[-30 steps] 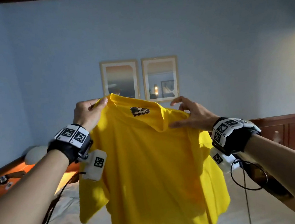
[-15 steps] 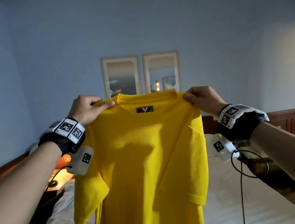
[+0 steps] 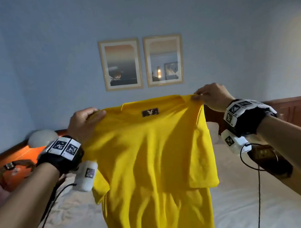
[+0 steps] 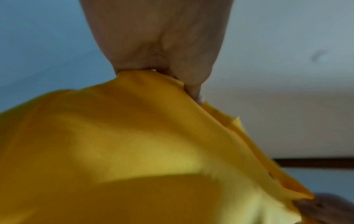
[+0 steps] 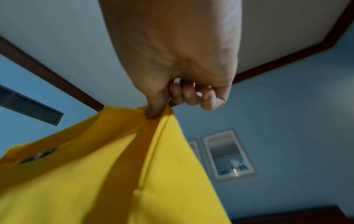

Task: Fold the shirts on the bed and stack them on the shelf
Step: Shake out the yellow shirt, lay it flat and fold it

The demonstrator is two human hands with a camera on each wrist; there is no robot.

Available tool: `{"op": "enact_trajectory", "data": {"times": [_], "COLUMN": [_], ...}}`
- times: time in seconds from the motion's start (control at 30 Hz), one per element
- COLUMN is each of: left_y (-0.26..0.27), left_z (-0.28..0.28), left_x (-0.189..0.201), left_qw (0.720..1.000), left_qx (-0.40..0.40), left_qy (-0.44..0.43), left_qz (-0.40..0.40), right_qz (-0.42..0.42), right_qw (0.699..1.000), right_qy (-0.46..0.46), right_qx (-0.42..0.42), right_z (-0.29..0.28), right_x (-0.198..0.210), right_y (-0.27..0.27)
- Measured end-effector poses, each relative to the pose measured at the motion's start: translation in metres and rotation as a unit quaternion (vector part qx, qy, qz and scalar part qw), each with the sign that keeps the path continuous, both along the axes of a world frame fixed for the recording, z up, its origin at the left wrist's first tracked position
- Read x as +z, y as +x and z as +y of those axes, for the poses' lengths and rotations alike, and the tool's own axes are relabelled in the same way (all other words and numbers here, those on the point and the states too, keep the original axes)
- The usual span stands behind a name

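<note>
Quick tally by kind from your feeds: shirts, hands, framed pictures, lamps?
Yellow shirt, held up over the bed: 1
Hands gripping its shoulders: 2, left hand and right hand
Framed pictures on the wall: 2
Lamp: 1
Total: 6

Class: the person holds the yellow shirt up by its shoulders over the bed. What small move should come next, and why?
Probably lower the yellow shirt flat onto the bed. The left hand and right hand pinch its shoulders, it hangs spread and unfolded, and folding likely needs a surface.
</note>
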State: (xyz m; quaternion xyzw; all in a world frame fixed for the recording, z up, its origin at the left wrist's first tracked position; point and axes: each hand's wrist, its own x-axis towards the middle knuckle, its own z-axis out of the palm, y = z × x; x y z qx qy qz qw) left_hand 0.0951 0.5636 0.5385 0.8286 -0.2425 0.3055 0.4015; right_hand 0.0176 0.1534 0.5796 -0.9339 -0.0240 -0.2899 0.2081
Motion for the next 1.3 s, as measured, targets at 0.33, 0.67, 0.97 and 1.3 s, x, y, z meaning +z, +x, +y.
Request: {"op": "enact_trajectory", "data": {"times": [0.33,0.67,0.97,1.3], "left_y": [-0.030,-0.108,-0.160,-0.194], "left_z": [0.025,0.034,-0.168,-0.372], "left_x": [-0.144,-0.113,-0.270,-0.574], "left_qw": [0.988,0.980,0.872,0.769], "left_qx": [0.043,-0.029,-0.180,-0.126], "left_qy": [-0.017,-0.110,-0.140,-0.077], "left_qz": [0.145,0.164,0.433,0.622], "right_qz": [0.237,0.180,0.338,0.486], "right_qw": [0.912,0.909,0.928,0.867], "right_qy": [0.332,0.351,0.131,0.111], "right_qx": [0.048,0.133,0.084,0.016], "right_z": [0.080,0.147,0.019,-0.166], "right_x": [-0.132,-0.160,-0.290,-0.620], "right_y": [0.052,0.119,0.116,0.079]}}
